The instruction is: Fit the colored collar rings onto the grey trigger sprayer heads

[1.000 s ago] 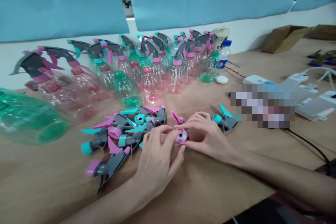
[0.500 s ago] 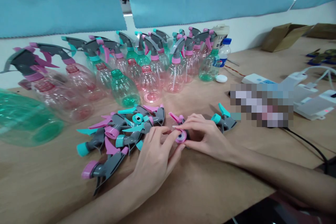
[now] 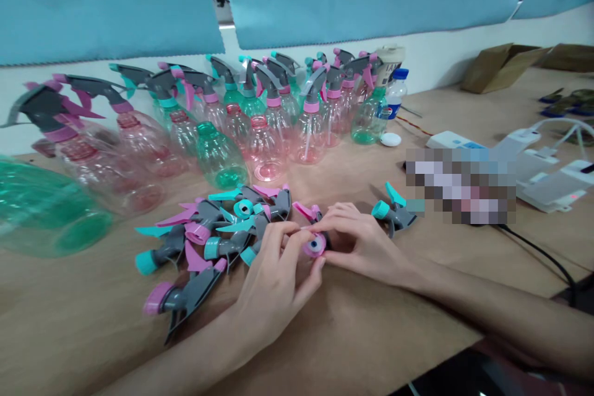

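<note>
Between my two hands is a grey and pink trigger spray head, its round pink collar facing me and its pink trigger pointing up and left. My right hand grips the spray head from the right side, fingers bent over its body. The fingertips of my left hand are closed about the pink collar from the left. Part of the grey body is hidden behind my fingers. Left of my hands lies a pile of loose grey spray heads with pink or teal collars. One teal spray head lies alone beyond my right hand.
Clear green bottles and pink bottles stand along the wall, several with spray heads on. A large green bottle lies at left. At right are a blurred-out object, a power strip and a cardboard box.
The pink collar has shifted slightly left and down between my fingers, and the trigger with it. My right hand has moved a little left. The surrounding things look unchanged.
</note>
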A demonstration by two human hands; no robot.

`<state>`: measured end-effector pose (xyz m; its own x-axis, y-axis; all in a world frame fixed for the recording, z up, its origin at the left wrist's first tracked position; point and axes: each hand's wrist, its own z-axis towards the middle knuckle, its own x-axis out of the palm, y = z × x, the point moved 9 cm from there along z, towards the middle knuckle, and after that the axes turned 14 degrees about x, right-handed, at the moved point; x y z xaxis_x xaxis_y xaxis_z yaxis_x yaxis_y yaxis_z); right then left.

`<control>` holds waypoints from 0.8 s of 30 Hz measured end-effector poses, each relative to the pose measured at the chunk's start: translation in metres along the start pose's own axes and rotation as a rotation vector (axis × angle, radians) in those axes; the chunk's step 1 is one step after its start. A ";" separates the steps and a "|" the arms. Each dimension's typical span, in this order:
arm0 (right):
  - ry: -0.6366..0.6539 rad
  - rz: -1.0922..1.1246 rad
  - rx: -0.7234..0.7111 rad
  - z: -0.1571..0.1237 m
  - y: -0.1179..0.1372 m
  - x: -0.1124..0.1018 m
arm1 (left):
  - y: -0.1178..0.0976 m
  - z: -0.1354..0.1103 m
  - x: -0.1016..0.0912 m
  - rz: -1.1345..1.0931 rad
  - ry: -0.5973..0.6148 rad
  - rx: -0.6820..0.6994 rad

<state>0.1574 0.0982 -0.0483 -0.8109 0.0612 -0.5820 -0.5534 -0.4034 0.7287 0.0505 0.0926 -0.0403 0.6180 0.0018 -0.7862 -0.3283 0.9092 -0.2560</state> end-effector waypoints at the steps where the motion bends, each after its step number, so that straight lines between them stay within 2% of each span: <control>1: -0.004 -0.003 0.000 0.000 0.000 0.000 | 0.000 0.000 0.001 -0.002 0.012 -0.003; 24: 0.091 -0.038 -0.012 -0.003 0.002 0.008 | 0.000 -0.002 0.005 -0.017 0.058 -0.009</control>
<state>0.1502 0.0951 -0.0527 -0.7684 -0.0063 -0.6400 -0.5808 -0.4131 0.7014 0.0523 0.0913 -0.0458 0.5808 -0.0380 -0.8132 -0.3251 0.9050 -0.2745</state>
